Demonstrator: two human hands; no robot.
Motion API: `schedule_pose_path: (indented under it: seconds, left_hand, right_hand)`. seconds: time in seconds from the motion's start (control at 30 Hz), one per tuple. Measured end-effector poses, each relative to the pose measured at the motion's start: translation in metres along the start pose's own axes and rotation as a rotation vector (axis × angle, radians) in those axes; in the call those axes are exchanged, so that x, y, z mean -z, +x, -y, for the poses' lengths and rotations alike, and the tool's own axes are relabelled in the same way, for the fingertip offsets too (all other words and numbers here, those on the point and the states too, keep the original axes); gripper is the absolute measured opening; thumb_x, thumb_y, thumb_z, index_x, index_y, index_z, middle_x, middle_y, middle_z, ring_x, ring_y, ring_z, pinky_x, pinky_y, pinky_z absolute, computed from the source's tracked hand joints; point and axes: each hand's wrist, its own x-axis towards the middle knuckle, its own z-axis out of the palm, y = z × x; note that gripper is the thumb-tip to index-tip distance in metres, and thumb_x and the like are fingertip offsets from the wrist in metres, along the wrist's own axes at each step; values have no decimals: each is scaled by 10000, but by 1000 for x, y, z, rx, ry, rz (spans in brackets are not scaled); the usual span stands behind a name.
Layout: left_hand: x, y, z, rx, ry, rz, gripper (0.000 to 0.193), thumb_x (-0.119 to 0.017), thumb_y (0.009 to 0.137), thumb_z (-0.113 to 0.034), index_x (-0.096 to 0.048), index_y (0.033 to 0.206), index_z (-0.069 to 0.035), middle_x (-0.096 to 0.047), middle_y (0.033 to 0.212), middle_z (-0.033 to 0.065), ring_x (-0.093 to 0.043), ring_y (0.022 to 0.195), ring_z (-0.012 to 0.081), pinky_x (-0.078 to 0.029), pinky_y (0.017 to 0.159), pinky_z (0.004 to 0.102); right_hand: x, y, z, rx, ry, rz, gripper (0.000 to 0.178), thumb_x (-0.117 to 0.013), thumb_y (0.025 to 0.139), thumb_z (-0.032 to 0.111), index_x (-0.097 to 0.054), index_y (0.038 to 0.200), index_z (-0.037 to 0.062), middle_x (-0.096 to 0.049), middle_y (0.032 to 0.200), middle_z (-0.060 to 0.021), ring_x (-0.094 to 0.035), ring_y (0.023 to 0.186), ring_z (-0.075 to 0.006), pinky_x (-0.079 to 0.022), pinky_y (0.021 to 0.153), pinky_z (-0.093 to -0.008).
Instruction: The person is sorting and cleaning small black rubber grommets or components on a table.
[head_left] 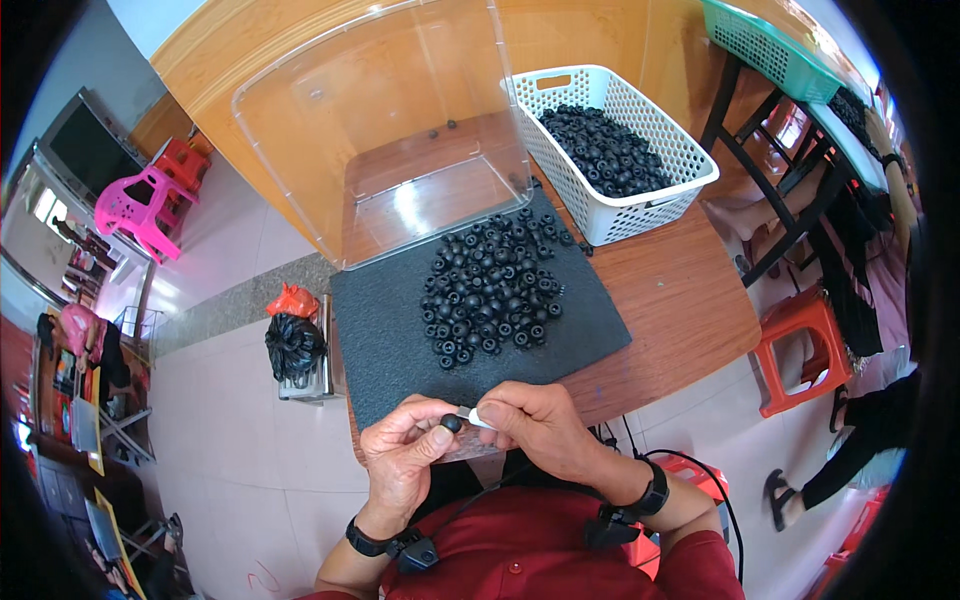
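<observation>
Between the thumb and fingers of my left hand is a small round black part. My right hand grips a small white-handled tool; its short metal end meets the top of the black part. Whether that end is a blade cannot be made out. Both hands are close together over the near edge of a dark grey mat. Beyond them, a heap of similar black parts, several with ring-shaped openings, lies on the mat.
A clear plastic bin rests at the mat's far side, a few black parts inside. To its right stands a white basket filled with black pieces. The wooden table extends right, near a red stool. Bags sit left.
</observation>
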Motion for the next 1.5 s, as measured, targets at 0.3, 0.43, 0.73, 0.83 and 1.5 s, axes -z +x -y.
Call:
schedule_pose_path:
  seconds: [0.3,0.43,0.73,0.83,1.5]
  left_hand:
    - [-1,2,1,-10,-6,7,202,-685,796,-50,-640,969,44,-588,858,60,-576,746,113,-474,674,217]
    - [0,2,3,-4,-11,5,200,-685,798,-54,-637,965,44,-590,859,58,-577,738,112,-475,669,218]
    - [-3,-1,3,-5,-32,-4,208,-689,789,-41,-634,970,44,-604,880,67,-589,764,121,-483,690,225]
    - [-1,-1,4,-11,-36,13,204,-688,787,-36,-637,968,44,-605,881,68,-593,771,125,-488,698,230]
    - [-6,-3,4,-24,-12,-2,201,-687,777,-29,-638,945,71,-592,855,73,-581,721,123,-497,640,227]
  right_hand:
    - [-8,-3,2,227,-230,-138,146,-520,934,108,-603,903,-8,-583,693,-47,-554,619,-96,-448,546,-248]
    - [-10,-2,-4,353,-318,-188,134,-527,925,93,-596,906,-20,-587,702,-76,-572,616,-126,-456,551,-261]
    - [-11,-5,-2,340,-284,-195,120,-537,915,79,-601,911,-23,-604,724,-90,-587,620,-142,-463,550,-268]
    - [-11,-4,-3,361,-290,-191,121,-540,913,82,-604,913,-20,-606,725,-89,-590,619,-147,-463,550,-268]
    - [-16,-4,-10,784,-849,-353,309,-699,764,239,-590,891,-20,-488,629,-66,-487,518,-205,-370,434,-318]
